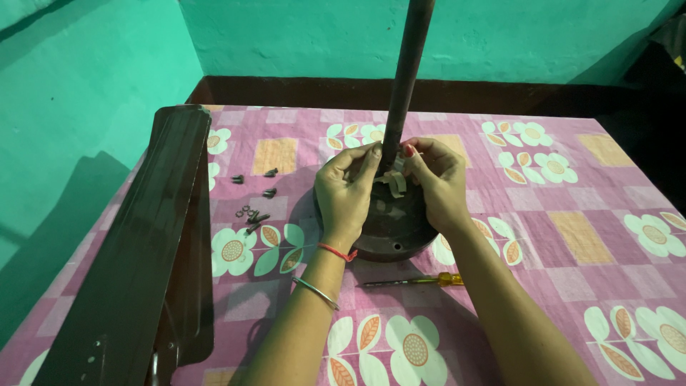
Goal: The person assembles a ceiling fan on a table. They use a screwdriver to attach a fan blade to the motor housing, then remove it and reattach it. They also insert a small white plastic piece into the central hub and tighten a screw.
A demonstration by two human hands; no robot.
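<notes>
A pink flowered cloth covers the surface (572,236). Lying on it: a round dark motor housing (393,229) at centre, a yellow-handled screwdriver (418,281) just in front, loose screws (256,193) to the left, dark fan blades (143,250) along the left edge.

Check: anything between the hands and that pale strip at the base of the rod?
Nothing visible. Left hand and right hand are already on the pale strip beside the dark rod, above the round dark housing. Screwdriver lies apart.
</notes>
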